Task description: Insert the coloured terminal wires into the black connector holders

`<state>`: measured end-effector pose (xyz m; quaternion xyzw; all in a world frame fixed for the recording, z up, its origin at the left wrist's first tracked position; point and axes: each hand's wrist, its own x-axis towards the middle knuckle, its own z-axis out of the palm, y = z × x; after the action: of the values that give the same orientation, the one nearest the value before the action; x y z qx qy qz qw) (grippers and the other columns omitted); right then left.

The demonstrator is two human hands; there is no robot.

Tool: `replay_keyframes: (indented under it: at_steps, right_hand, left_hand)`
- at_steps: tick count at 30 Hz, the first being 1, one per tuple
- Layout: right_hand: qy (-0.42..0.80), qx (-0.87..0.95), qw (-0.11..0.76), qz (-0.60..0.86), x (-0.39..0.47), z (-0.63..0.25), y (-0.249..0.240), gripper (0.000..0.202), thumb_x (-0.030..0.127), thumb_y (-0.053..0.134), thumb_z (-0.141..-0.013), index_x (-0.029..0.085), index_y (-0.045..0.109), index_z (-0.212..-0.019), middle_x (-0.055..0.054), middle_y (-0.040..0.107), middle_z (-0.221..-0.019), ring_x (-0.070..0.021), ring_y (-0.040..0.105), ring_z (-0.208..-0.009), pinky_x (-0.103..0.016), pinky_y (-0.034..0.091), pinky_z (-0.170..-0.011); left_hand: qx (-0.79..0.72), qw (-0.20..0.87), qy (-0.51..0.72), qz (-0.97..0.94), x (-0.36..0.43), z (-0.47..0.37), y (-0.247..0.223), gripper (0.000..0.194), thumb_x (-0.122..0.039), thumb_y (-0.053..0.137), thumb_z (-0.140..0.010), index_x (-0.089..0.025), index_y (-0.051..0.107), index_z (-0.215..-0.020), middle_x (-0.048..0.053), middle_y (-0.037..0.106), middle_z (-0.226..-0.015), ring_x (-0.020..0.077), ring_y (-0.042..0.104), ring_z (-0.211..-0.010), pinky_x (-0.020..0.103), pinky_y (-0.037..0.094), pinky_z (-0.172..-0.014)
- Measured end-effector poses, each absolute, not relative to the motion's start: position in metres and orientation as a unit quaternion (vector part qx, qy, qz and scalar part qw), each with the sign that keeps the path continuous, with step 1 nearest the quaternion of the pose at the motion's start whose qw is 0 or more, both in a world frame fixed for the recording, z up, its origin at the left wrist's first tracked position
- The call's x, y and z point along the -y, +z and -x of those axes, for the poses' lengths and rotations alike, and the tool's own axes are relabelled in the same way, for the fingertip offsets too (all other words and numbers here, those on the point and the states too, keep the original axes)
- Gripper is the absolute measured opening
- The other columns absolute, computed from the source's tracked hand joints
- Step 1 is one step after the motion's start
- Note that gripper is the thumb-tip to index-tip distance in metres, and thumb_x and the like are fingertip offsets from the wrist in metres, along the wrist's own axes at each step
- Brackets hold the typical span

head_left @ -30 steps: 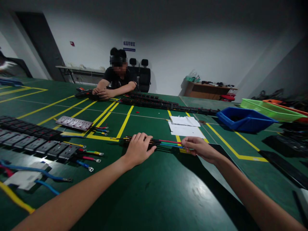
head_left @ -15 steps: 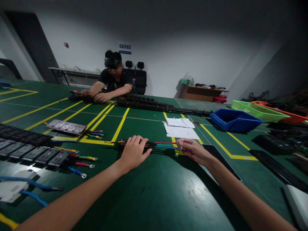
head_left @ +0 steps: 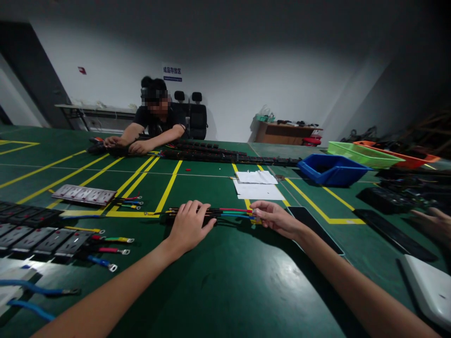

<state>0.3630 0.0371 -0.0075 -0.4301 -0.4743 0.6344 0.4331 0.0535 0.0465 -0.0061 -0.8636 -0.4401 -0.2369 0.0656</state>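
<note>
My left hand [head_left: 190,224] lies across a narrow black strip [head_left: 170,218], its fingers curled over the far side and the thumb stretched out along the near side. Most of that strip is hidden under the palm. From its right end run red, green and blue wires [head_left: 234,213]. My right hand [head_left: 275,218] pinches the ends of these wires between thumb and fingertips; the tips themselves are covered. A thin yellow-ended wire [head_left: 151,213] sticks out to the left. Just right of my right hand lies a dark tablet-like panel [head_left: 317,230].
Socket strips [head_left: 45,239] with lugged wires lie left, near a pale strip [head_left: 84,194]. Paper sheets [head_left: 259,190], a blue bin [head_left: 333,170] and a green bin [head_left: 364,155] stand beyond. A co-worker [head_left: 155,117] works opposite; another person's hand [head_left: 435,225] shows right.
The view has turned slightly right, so the scene sits further left. Both hands keep their hold on the strip and wires. More of the other person's hand shows at the right edge.
</note>
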Motion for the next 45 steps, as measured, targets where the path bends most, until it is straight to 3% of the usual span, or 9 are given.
replay_keyframes:
  at_steps: [7, 14, 30, 45]
  right_hand:
    - [0.628, 0.465, 0.441, 0.441, -0.038, -0.361, -0.009, 0.04, 0.029, 0.092, -0.062, 0.018, 0.073, -0.095, 0.002, 0.065, -0.076, -0.0049, 0.053, -0.055, -0.015, 0.041, -0.044]
    - [0.609, 0.471, 0.447, 0.454, -0.042, -0.363, -0.014, 0.03, 0.038, 0.088, -0.069, 0.016, 0.075, -0.086, 0.0, 0.067, -0.076, -0.0045, 0.053, -0.052, -0.016, 0.043, -0.043]
    - [0.636, 0.461, 0.454, 0.421, -0.044, -0.368, -0.018, 0.027, 0.031, 0.088, -0.071, 0.016, 0.076, -0.09, -0.001, 0.069, -0.08, -0.0068, 0.059, -0.058, -0.018, 0.049, -0.05]
    - [0.643, 0.457, 0.451, 0.417, -0.042, -0.363, -0.011, 0.031, 0.031, 0.092, -0.064, 0.015, 0.073, -0.084, 0.001, 0.068, -0.075, -0.0059, 0.057, -0.058, -0.019, 0.048, -0.054]
  left_hand:
    - [0.441, 0.062, -0.235, 0.864, -0.047, -0.054, -0.005, 0.041, -0.046, 0.051, -0.097, -0.018, 0.06, -0.125, 0.01, 0.061, -0.11, 0.027, 0.056, -0.103, 0.044, 0.046, -0.09]
    - [0.441, 0.06, -0.228, 0.866, -0.047, -0.054, -0.004, 0.042, -0.046, 0.05, -0.097, -0.017, 0.06, -0.126, 0.01, 0.061, -0.111, 0.0274, 0.056, -0.103, 0.045, 0.046, -0.09]
    - [0.44, 0.054, -0.229, 0.867, -0.047, -0.055, 0.001, 0.04, -0.046, 0.049, -0.097, -0.017, 0.061, -0.123, 0.011, 0.063, -0.109, 0.0272, 0.057, -0.101, 0.045, 0.047, -0.088]
    - [0.44, 0.059, -0.224, 0.867, -0.047, -0.055, 0.0, 0.041, -0.045, 0.048, -0.098, -0.016, 0.061, -0.123, 0.011, 0.063, -0.109, 0.0279, 0.057, -0.102, 0.045, 0.047, -0.088]
